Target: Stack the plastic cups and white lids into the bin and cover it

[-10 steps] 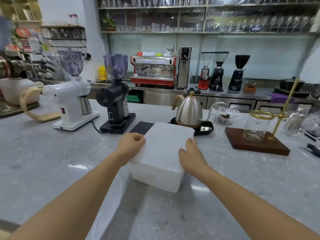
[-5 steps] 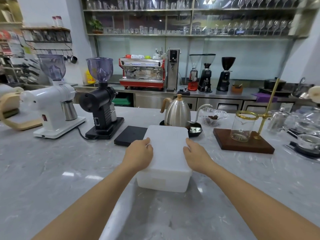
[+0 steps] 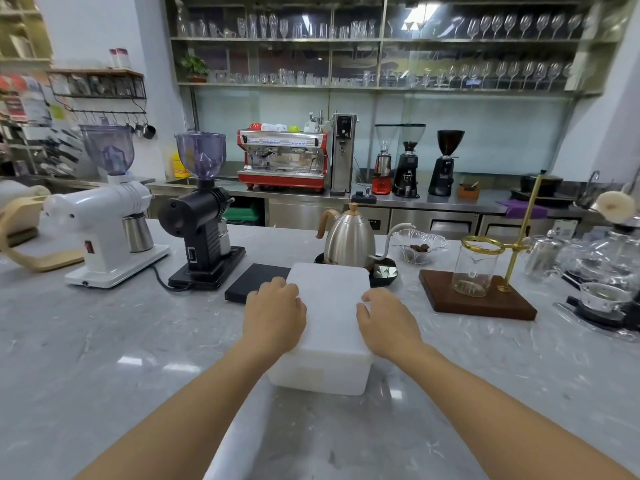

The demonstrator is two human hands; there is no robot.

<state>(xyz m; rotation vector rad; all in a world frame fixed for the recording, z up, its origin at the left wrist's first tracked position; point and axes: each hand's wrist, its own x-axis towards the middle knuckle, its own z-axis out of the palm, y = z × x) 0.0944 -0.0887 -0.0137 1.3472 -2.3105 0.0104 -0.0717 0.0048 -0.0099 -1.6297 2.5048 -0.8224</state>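
Two bare forearms reach forward over the grey marble counter [image 3: 104, 358]. One white plastic bin [image 3: 318, 374] stands on it in the middle, and one white cover [image 3: 329, 299] lies on top of the bin. The left hand [image 3: 275, 315] rests on the left edge of the cover and the right hand [image 3: 388, 323] on the right edge, so the bin is between the two hands. The fingers are bent over the edges, pressing the cover; whether they really grasp it, I cannot tell.

Just behind the bin are one black flat scale [image 3: 256, 282] and one steel kettle [image 3: 349, 242] on a dark base. To the left stand two grinders, one black [image 3: 201, 216] and one white [image 3: 107, 216]. To the right is one wooden stand [image 3: 481, 299] with a glass jar [image 3: 474, 271]. Far behind, one red espresso machine [image 3: 282, 159] stands on the back counter, and shelves above it hold many glasses.
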